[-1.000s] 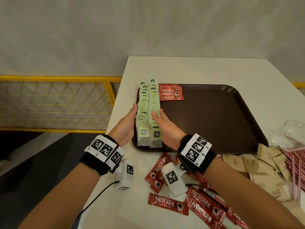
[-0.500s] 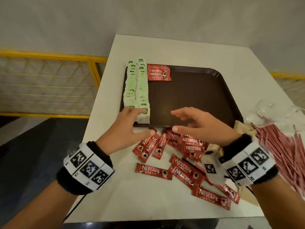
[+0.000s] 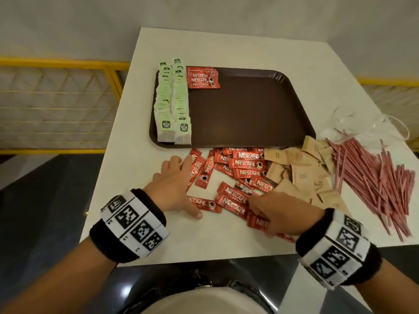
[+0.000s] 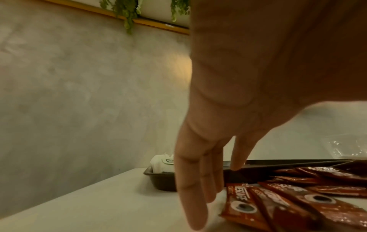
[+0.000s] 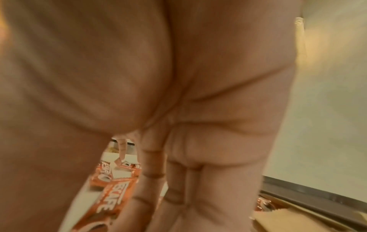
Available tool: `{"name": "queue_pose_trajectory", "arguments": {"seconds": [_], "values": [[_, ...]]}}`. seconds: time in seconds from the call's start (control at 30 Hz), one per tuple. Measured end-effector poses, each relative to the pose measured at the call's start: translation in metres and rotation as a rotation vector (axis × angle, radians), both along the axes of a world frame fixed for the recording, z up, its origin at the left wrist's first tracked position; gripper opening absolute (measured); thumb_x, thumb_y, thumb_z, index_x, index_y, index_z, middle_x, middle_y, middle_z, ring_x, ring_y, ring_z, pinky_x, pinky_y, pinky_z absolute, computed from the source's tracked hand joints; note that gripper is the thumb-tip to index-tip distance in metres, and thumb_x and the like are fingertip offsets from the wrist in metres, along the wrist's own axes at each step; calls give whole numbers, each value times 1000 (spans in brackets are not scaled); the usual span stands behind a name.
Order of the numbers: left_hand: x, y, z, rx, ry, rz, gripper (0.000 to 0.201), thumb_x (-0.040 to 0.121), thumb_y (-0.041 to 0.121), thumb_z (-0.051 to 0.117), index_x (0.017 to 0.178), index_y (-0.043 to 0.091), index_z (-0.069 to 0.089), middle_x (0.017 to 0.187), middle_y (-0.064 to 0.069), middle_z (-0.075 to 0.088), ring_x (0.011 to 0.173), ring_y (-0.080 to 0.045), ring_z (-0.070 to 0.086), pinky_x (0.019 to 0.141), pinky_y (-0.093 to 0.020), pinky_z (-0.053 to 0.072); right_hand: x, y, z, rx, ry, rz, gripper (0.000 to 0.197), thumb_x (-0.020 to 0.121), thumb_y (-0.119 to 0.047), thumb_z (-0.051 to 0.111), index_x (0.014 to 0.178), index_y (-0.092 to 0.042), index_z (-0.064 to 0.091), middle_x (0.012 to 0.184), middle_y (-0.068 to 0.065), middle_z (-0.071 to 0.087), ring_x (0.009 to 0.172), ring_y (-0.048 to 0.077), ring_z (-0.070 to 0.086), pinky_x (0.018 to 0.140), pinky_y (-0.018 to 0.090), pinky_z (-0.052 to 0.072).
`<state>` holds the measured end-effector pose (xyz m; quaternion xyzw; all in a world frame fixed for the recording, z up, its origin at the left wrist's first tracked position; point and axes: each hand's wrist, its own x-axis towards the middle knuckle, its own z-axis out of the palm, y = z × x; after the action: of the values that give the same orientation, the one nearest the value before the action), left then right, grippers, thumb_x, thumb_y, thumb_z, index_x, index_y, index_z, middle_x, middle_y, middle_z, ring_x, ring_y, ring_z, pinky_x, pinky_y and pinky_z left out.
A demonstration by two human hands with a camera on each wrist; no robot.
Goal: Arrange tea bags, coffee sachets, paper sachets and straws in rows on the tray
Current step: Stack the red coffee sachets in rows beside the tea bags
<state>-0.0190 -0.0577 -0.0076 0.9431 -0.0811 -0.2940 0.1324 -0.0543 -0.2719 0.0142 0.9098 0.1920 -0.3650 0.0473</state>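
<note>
Left hand (image 3: pixel 173 186) spread flat on table (image 3: pixel 136 234), fingers straight, corralling loose coffee sachets (image 3: pixel 240 175) | right hand (image 3: pixel 281 214) laid over sachets, apparently gathering (grip hidden, cannot tell) | tray (image 3: pixel 249 109): two tea bag rows (image 3: pixel 173 98) at left edge, short sachet row (image 3: pixel 203 77) started beside | paper sachets (image 3: pixel 301 175), straws (image 3: pixel 371 177) waiting off-tray, right.

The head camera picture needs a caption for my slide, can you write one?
Both hands, left hand and right hand, reach into loose coffee sachets before a tray holding tea bags.
</note>
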Motion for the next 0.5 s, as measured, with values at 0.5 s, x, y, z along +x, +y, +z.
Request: {"name": "queue_pose_trajectory", "arguments": {"seconds": [0.5], "values": [[6,-30,-2,-95,-74,175,82,79,36,70,144,22,22,123,-10,39,119,-29,43,99,-35,38,30,10,8,404,-77,-55,26,84,-24,68,108,-17,61,90,-7,57,88,11,57,78,25,50]]}}
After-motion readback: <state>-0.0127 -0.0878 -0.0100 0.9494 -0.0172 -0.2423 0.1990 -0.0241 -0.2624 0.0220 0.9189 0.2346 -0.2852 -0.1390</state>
